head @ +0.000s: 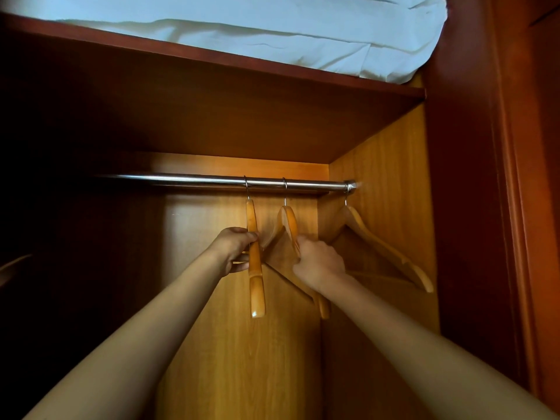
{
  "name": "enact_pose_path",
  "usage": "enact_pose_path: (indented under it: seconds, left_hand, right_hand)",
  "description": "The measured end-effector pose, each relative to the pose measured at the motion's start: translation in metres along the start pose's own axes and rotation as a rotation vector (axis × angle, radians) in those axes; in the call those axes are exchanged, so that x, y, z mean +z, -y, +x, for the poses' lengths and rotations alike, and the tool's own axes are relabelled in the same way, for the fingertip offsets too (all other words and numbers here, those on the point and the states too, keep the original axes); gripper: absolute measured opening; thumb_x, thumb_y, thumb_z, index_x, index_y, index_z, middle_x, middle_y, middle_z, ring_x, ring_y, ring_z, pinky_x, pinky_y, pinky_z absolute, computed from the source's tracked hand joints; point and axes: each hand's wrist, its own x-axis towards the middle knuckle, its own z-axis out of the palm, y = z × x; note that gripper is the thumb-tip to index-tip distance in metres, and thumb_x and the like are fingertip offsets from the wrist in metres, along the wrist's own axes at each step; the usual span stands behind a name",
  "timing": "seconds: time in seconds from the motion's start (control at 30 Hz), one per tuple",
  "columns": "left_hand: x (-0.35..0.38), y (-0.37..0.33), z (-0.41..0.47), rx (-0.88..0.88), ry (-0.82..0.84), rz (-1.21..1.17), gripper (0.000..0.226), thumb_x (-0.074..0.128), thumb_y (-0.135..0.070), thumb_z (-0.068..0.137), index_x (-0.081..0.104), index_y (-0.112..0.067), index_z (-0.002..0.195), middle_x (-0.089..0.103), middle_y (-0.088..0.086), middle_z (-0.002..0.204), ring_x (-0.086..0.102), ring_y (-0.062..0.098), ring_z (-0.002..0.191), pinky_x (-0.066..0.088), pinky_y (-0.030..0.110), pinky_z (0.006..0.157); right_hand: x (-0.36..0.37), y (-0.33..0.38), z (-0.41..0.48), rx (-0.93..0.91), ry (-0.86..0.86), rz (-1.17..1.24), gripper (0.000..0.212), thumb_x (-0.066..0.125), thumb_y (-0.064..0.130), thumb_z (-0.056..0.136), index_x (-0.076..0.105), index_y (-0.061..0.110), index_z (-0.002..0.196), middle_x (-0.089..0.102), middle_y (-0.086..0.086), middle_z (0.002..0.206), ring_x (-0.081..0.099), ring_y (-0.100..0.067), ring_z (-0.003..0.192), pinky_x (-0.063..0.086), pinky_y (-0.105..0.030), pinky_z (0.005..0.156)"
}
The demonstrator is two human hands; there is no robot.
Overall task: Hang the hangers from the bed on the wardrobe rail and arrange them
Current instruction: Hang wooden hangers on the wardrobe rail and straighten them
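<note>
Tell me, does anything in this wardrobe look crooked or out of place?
Nothing is broken, but the hangers on the rail do not line up: the left hanger hangs edge-on, the middle hanger is turned slightly, the right hanger is swung nearly broadside by the side wall. White bedding droops over the shelf edge.

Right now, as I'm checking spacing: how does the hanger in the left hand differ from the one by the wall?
The left hand grips the left hanger; the wall-side hanger hangs untouched. The left hanger shows edge-on; the wall-side hanger shows its sloped arm and bar. Both are wooden, hooked on the rail.
</note>
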Motion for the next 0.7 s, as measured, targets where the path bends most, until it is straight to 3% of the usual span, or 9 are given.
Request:
enact_pose_path:
  seconds: [0.17,0.3,0.43,0.57,0.7]
  left_hand:
    - [-0.001,0.0,0.001,0.002,0.03,-0.005,0.038,0.053,-0.021,0.095,0.048,-0.009,0.131,0.067,0.007,0.08,0.064,0.019,0.069,0.052,0.028,0.062]
    - [-0.003,0.0,0.001,0.004,0.042,-0.004,0.034,0.053,-0.02,0.095,0.051,-0.009,0.127,0.068,0.007,0.08,0.064,0.018,0.07,0.053,0.03,0.064]
    - [-0.002,-0.001,0.001,0.004,0.035,0.0,0.032,0.053,-0.02,0.096,0.052,-0.009,0.126,0.069,0.007,0.081,0.065,0.019,0.072,0.053,0.03,0.066]
    - [-0.002,0.0,0.0,0.008,0.035,0.007,0.036,0.052,-0.021,0.096,0.049,-0.01,0.13,0.068,0.006,0.082,0.065,0.018,0.071,0.053,0.029,0.065]
    - [-0.003,0.0,-0.002,0.014,0.034,0.02,0.035,0.052,-0.023,0.096,0.05,-0.01,0.129,0.068,0.004,0.081,0.064,0.016,0.069,0.052,0.026,0.058]
  right_hand:
    - [-0.011,-0.012,0.003,0.067,-0.009,0.013,0.027,0.056,0.029,0.088,0.058,0.022,0.114,0.06,0.0,0.09,0.061,-0.023,0.086,0.046,-0.031,0.064]
    - [-0.023,-0.028,0.007,0.114,-0.008,0.006,0.027,0.056,0.028,0.088,0.059,0.023,0.115,0.063,-0.004,0.096,0.063,-0.025,0.091,0.055,-0.036,0.072]
    - [-0.033,-0.047,0.013,0.1,-0.017,-0.087,0.024,0.052,0.02,0.09,0.059,0.023,0.113,0.06,0.0,0.086,0.06,-0.02,0.078,0.046,-0.028,0.06]
    - [-0.045,-0.062,0.015,0.134,0.027,-0.118,0.027,0.05,0.019,0.09,0.06,0.025,0.115,0.061,0.0,0.086,0.062,-0.023,0.082,0.052,-0.033,0.068]
    - [-0.054,-0.076,0.016,0.154,0.046,-0.144,0.033,0.052,0.02,0.09,0.057,0.026,0.122,0.057,0.002,0.086,0.059,-0.019,0.079,0.051,-0.031,0.064]
